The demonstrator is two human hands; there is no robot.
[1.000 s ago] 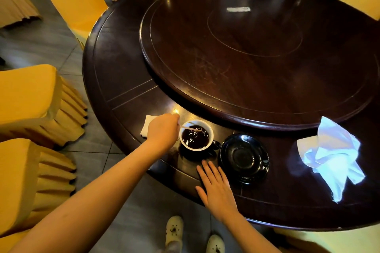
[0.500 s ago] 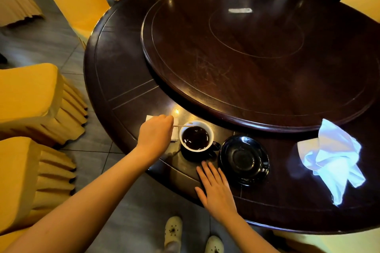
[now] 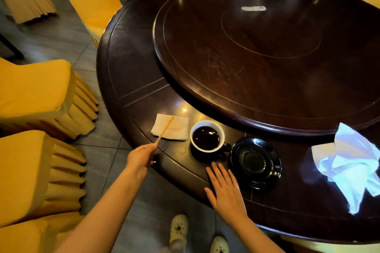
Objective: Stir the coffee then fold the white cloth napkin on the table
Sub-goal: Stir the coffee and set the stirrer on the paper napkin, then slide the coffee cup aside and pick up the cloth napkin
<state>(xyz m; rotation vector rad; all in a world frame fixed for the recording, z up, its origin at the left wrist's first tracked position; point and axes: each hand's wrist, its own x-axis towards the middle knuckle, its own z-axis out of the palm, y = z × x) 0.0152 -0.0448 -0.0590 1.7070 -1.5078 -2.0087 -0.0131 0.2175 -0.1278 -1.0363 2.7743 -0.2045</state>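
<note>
Coffee (image 3: 206, 138) sits in a cup (image 3: 207, 136) near the bench (image 3: 131, 72) edge, beside an empty black saucer (image 3: 255, 162). Left hand (image 3: 140, 158) pinches a wooden stirrer (image 3: 165, 129) between its fingers, tip over a paper napkin (image 3: 171, 127), likely to catch drips. Right hand (image 3: 226, 191) lies flat, fingers spread, bracing. White cloth napkin (image 3: 349, 166) lies crumpled, well apart at right.

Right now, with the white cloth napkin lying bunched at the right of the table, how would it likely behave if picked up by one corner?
The napkin would probably hang limp, since it lies crumpled in soft folds. It looks thin, so it is likely light. One part juts up, so it may be slightly stiff.
</note>
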